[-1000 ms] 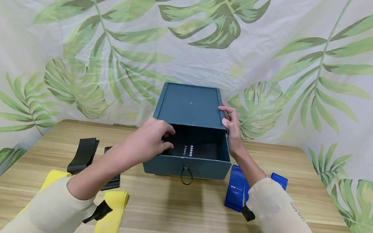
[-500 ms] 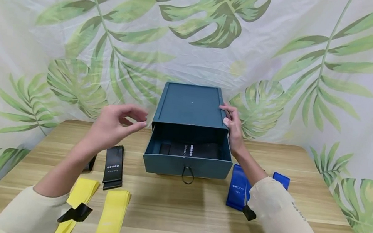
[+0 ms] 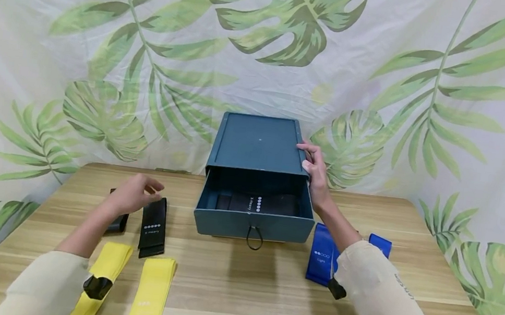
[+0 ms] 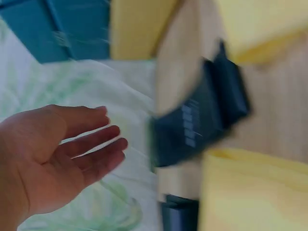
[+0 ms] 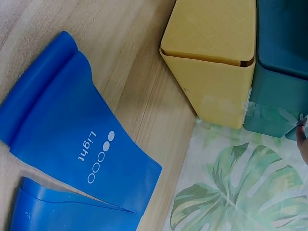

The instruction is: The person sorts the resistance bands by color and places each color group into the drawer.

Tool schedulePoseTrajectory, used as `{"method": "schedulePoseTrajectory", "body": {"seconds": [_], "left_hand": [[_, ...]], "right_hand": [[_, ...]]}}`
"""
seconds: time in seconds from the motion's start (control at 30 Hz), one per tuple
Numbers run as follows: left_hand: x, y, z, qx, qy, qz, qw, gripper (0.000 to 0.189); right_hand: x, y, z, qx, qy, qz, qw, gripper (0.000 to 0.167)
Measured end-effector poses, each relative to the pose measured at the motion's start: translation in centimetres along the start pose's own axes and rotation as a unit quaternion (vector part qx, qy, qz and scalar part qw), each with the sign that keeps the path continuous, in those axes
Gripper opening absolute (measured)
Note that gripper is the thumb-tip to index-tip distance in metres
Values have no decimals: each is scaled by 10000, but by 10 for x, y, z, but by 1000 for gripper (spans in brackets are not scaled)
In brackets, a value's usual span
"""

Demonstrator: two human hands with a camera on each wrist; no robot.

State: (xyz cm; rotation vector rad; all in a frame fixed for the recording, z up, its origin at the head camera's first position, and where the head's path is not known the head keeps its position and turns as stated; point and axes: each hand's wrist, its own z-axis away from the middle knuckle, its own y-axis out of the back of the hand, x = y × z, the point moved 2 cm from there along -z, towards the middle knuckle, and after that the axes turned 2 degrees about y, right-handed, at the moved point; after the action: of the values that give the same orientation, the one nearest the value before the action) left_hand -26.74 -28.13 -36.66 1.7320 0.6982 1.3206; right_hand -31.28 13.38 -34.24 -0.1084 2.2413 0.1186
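Note:
My left hand hovers with loose fingers over the left of the table and holds nothing. Just below it lie two folded black resistance bands; the X-Heavy one shows whole, while the other black band is partly hidden behind the hand and wrist. My right hand rests against the right upper edge of a dark teal drawer box. Its drawer is pulled out, with a black X-Heavy band lying inside. A black loop hangs at the drawer's front.
Two yellow bands lie at the front left, one yellow band nearer the middle. Blue bands marked Light lie under my right forearm. A yellow drawer box stands beneath the teal one. A leaf-print cloth hangs behind the table.
My left hand came out of the drawer empty and moved left and down towards the black bands on the table. The black band stays in the drawer. My right hand has hardly moved.

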Motion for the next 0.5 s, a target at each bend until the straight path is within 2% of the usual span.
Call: {"method": "schedulePoseTrajectory", "body": {"seconds": [0.1,0.17,0.33,0.5], "left_hand": [[-17,-11,1,-366,108,-364,9986,29],[-25,-18,1,-467,174,-559,9972,28],[-33,-26,-5,-387,330,-789,9956,23],[-33,-28,-13,-363,235,-827,9956,19]], "right_hand": [[-1,0,0,-8,-11,-14,10000,54],[-2,-1,0,-7,7,-27,10000,54],[-4,-1,1,-1,6,-30,10000,54],[-3,0,0,-15,-28,-10,10000,55]]}}
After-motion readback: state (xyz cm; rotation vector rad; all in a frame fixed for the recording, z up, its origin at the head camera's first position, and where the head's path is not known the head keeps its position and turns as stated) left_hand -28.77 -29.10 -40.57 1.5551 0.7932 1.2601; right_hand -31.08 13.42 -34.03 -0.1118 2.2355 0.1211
